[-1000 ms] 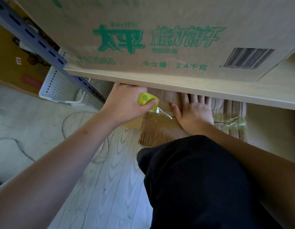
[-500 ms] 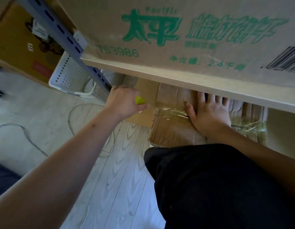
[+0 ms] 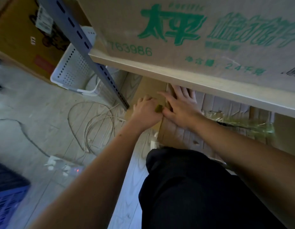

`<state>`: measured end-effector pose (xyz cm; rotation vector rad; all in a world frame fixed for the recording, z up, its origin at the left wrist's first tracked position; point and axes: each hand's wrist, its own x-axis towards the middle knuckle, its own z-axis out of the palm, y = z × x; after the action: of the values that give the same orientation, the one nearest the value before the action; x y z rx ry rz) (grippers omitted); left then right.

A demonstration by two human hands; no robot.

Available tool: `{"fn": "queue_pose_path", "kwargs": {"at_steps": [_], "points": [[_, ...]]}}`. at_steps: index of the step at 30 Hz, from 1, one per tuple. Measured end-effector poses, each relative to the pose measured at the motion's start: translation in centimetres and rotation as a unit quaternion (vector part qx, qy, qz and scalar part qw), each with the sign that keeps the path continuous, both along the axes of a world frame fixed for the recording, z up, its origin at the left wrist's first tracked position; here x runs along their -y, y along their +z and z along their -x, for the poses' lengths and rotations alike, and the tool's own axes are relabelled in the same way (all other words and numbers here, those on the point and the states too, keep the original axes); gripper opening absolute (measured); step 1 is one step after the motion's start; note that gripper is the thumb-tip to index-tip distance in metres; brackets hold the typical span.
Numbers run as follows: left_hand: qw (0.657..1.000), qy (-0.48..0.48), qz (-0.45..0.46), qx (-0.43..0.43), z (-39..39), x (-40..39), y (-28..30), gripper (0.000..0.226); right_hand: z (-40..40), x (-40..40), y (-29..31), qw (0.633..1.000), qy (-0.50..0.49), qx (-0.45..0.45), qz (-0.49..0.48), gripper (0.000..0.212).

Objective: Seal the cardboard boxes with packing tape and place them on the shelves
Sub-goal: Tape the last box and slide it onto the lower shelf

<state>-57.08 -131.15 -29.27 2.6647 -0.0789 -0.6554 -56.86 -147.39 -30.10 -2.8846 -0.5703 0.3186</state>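
A worn brown cardboard box [image 3: 181, 138] sits on the floor under the shelf board [image 3: 184, 78], with glossy clear tape [image 3: 239, 120] running across its top. My right hand [image 3: 179, 106] lies flat with straight fingers on the box's left top edge. My left hand [image 3: 146, 111] is at the box's left side, fingers curled round a yellow-green tape dispenser [image 3: 158, 108], of which only a small part shows. The two hands touch each other. A large box with green print [image 3: 193, 32] stands on the shelf above.
A grey slotted shelf upright [image 3: 87, 52] slants down to the floor left of my hands. A white perforated basket [image 3: 72, 68] stands behind it. Loose cables [image 3: 97, 119] and a power strip [image 3: 64, 166] lie on the wood floor. A blue crate [image 3: 6, 200] sits bottom left. My black-trousered knee [image 3: 184, 187] is below.
My left hand has moved down over the box's left edge with the dispenser. My right hand slid left along the tape to meet it. The view has shifted closer.
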Motion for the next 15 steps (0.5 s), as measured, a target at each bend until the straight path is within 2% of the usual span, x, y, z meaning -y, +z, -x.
{"fn": "queue_pose_path", "kwargs": {"at_steps": [2, 4, 7, 8, 11, 13, 15], "points": [[0.999, -0.012, -0.008, -0.035, 0.0, 1.6, -0.1, 0.048, -0.1, 1.1, 0.9, 0.999, 0.002, -0.041, -0.005, 0.065], [0.997, -0.005, 0.029, -0.078, 0.6, 3.0, -0.4, 0.06, 0.1, 2.9, 1.9, 0.996, -0.002, -0.088, -0.014, 0.068], [0.992, 0.002, 0.079, -0.102, 1.8, 5.3, -0.6, 0.049, 0.5, 5.6, 3.5, 0.989, -0.02, -0.146, 0.006, 0.074], [0.992, 0.0, 0.084, -0.096, 2.0, 5.9, -0.4, 0.052, 0.5, 6.1, 3.7, 0.988, -0.026, -0.152, 0.032, 0.077], [0.994, 0.024, 0.059, -0.084, 2.2, 6.5, 0.5, 0.086, 1.4, 6.2, 4.2, 0.983, -0.083, -0.116, 0.113, 0.083], [0.995, 0.023, 0.019, -0.096, 2.6, 6.1, 1.8, 0.086, 3.4, 6.0, 4.6, 0.983, -0.158, -0.045, 0.087, 0.074], [0.994, 0.029, 0.031, -0.099, 3.3, 6.0, 4.0, 0.078, 6.4, 6.3, 5.3, 0.979, -0.204, 0.014, 0.02, 0.063]]}}
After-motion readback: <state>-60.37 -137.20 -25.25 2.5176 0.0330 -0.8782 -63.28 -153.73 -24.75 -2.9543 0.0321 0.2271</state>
